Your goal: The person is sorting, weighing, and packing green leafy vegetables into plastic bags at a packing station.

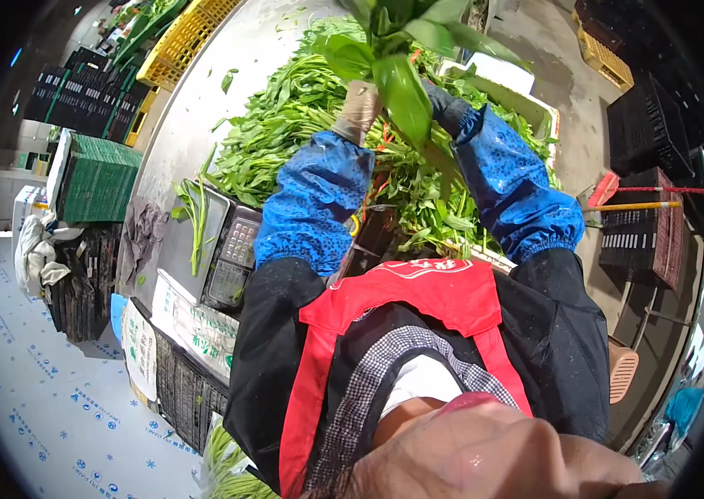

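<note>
A bunch of broad-leaved greens (408,68) is raised in front of me, its leaves fanning towards the camera and partly blurred. My left hand (358,111), in a beige covering, is at the left of the bunch and closed around it. On the other side my right hand (447,107), in a dark grey glove, also grips the bunch. Leaves hide most of the fingers and the stems. Under both hands lies a large heap of leafy greens (283,106), with red ties (384,140) among it. Blue oversleeves cover both forearms.
A digital scale (193,249) with loose stems on its plate stands left on the metal table (171,150). A grey cloth (141,234) lies by the edge. At right are a white foam box (539,109), black crates (645,125) and a red-headed broom (605,189). Green stacked crates (99,178) stand left.
</note>
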`<control>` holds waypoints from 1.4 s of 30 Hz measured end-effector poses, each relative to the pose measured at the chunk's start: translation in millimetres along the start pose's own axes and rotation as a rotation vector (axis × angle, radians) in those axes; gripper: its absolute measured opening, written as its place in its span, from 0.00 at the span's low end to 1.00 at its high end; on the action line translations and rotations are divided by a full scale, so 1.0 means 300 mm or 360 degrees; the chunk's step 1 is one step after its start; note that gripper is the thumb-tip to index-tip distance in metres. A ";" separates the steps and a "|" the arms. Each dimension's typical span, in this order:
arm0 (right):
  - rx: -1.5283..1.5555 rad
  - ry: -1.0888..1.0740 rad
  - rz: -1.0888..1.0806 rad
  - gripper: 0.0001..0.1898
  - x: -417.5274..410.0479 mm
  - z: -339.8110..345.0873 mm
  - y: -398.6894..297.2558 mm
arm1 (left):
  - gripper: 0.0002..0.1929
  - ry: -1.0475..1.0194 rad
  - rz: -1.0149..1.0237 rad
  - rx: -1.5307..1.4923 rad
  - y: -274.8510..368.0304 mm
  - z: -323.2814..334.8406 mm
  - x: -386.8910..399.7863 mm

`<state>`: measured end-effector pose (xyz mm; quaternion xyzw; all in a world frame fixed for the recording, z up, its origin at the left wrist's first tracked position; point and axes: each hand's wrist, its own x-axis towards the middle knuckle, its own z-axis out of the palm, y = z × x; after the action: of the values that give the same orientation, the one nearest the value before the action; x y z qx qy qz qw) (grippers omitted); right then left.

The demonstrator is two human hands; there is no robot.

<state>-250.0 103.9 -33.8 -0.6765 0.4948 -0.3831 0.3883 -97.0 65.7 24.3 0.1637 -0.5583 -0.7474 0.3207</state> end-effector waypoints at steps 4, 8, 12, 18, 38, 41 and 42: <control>-0.0237 -0.0253 -0.0049 0.23 -0.073 0.002 0.056 | 0.09 0.0240 0.0088 0.0294 0.014 -0.019 0.011; -0.0661 -0.0365 -0.0200 0.25 -0.262 -0.050 0.140 | 0.05 0.0457 0.0154 0.0108 0.089 -0.140 0.045; 0.0291 0.0120 -0.0041 0.23 -0.407 -0.034 0.146 | 0.04 0.0716 0.0108 -0.0142 0.074 -0.229 0.075; 0.0819 0.0279 0.0305 0.21 -0.444 0.029 0.150 | 0.04 0.0822 0.0027 -0.0377 0.002 -0.300 0.097; -0.0595 0.1145 0.1012 0.18 -0.262 0.143 0.266 | 0.04 0.1341 0.0435 -0.0390 0.020 -0.135 0.061; -0.0966 0.1040 0.1048 0.16 -0.389 0.087 0.386 | 0.03 0.1279 0.0461 -0.0548 0.067 -0.163 0.027; -0.0930 0.1026 0.0991 0.16 -0.409 0.079 0.420 | 0.03 0.1304 0.0411 -0.0548 0.076 -0.173 0.021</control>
<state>-302.0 199.6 -173.7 -0.4258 0.8522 -0.2843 0.1074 -63.6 19.8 29.7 0.3189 -0.2692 -0.6569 0.6280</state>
